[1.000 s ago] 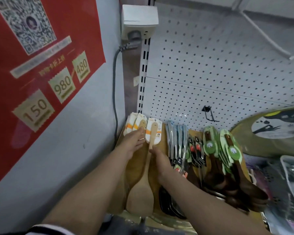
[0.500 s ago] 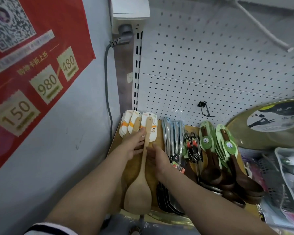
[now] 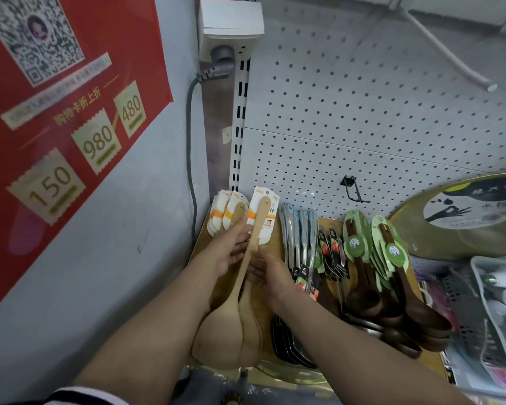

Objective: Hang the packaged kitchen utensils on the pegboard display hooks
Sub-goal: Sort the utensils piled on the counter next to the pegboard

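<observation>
Left hand: I see its fingers lying fairly straight against the handles of the hanging wooden spatulas.
Right hand: my view shows fingers pinching the front spatula at mid-handle.
Front spatula: tilted, its card near the pegboard, left of the steel utensils.
Empty hook: further right.

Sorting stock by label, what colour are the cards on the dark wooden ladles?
Green, each with a round white logo, clearest in the head view.
</observation>
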A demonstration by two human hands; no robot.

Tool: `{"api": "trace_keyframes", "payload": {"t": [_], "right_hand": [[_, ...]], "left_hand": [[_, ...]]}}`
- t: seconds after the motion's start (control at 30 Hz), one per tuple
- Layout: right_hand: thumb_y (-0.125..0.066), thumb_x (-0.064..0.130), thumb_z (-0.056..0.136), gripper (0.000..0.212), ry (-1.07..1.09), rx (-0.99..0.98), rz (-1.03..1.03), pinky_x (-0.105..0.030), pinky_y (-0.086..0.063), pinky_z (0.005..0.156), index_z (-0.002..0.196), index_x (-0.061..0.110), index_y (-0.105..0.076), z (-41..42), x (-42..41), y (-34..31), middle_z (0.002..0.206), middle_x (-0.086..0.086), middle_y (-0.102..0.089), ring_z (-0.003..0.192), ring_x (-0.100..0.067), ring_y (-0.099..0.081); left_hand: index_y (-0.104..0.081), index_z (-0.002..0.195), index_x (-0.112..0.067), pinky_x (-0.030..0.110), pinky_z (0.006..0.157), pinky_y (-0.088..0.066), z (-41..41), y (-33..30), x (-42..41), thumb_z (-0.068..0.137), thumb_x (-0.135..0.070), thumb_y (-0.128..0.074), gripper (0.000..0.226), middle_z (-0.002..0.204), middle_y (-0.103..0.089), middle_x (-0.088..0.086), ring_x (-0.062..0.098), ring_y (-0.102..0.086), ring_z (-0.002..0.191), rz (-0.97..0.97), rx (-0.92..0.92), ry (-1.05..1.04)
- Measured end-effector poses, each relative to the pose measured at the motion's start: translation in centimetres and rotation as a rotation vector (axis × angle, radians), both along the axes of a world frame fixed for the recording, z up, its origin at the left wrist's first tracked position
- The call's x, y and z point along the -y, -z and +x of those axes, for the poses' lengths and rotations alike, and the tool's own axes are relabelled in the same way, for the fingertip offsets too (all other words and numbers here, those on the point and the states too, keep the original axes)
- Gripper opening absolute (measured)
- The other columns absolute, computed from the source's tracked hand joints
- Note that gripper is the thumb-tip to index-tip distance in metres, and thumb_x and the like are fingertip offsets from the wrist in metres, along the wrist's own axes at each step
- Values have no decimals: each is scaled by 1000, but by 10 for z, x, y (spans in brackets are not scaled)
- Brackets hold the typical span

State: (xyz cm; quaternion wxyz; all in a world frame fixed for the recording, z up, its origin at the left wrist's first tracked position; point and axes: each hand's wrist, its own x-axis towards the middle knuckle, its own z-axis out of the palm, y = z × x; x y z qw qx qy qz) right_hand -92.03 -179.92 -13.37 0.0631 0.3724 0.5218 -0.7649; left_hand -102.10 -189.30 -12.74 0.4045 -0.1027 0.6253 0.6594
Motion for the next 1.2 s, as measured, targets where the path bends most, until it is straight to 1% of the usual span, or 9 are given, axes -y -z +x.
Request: {"api": "trace_keyframes", "payload": {"t": [0.27, 0.53, 0.7, 0.77, 0.83, 0.93, 1.03, 1.13, 1.2], "right_hand": [[-51, 45, 102, 47, 28, 2, -78, -34, -48, 85, 111, 7, -76, 6, 4, 0, 96, -6, -74, 96, -22, -62], [-48, 47, 102, 52, 42, -65, -135, -30, -48, 80, 112, 4, -77, 16, 13, -9, 103, -11, -73, 93, -20, -62], [-44, 45, 104, 53, 2, -96, -129, -30, -47, 76, 108, 5, -79, 26, 21, -10, 106, -13, -75, 94, -21, -62], [-44, 43, 105, 53, -17, -102, -123, -29, -46, 75, 107, 3, -79, 31, 25, -11, 102, -13, -75, 90, -20, -62], [-46, 41, 104, 50, -57, -112, -98, -28, -45, 72, 107, 2, -78, 36, 28, -12, 99, -12, -74, 84, -17, -62], [-57, 33, 101, 38, -74, -159, -63, -27, -46, 69, 105, 0, -75, 45, 30, -14, 93, -11, -72, 80, -18, -63], [-70, 23, 94, 22, -93, -235, -19, -30, -47, 68, 102, 2, -68, 57, 30, -24, 89, -13, -68, 77, -21, -61], [-75, 14, 90, 23, -86, -234, 6, -29, -50, 67, 106, 1, -64, 75, 24, -38, 87, -11, -67, 70, -17, -60], [-75, 9, 89, 27, -56, -244, -6, -26, -50, 61, 112, 1, -63, 89, 15, -45, 92, -13, -67, 65, -15, -60]], "left_hand": [[-71, 116, -26, 33, 86, -47, 5, -2, 6, 93, -61, -57, 44, 107, -75, -8, 14, -64, 107, 34, 27, -95], [-71, 113, -16, 32, 80, -49, 5, 8, 5, 95, -48, -63, 38, 99, -79, 2, 15, -71, 86, 49, -61, -235], [-73, 109, -12, 30, 66, -51, 6, 13, 12, 91, -43, -72, 35, 71, -71, -1, 17, -61, 66, 35, -74, -267], [-74, 105, -13, 35, 71, -56, 9, 12, 16, 90, -40, -74, 31, 73, -72, 3, 21, -63, 69, 35, -78, -267], [-74, 103, -15, 43, 84, -58, 13, 7, 20, 88, -35, -76, 25, 89, -76, 6, 25, -68, 81, 43, -83, -302], [-74, 107, -15, 36, 70, -57, 19, -4, 26, 88, -29, -77, 24, 92, -77, 5, 23, -70, 80, 69, -103, -338], [-74, 104, -15, 31, 65, -54, 28, -17, 27, 89, -26, -76, 19, 88, -77, 3, 21, -69, 77, 92, -121, -382], [-73, 96, -18, 28, 61, -49, 46, -32, 18, 90, -24, -74, 8, 74, -73, -3, 18, -64, 71, 104, -157, -415], [-71, 96, -17, 27, 59, -49, 64, -44, 7, 89, -23, -75, 10, 77, -71, -1, 19, -62, 71, 131, -169, -437]]}}
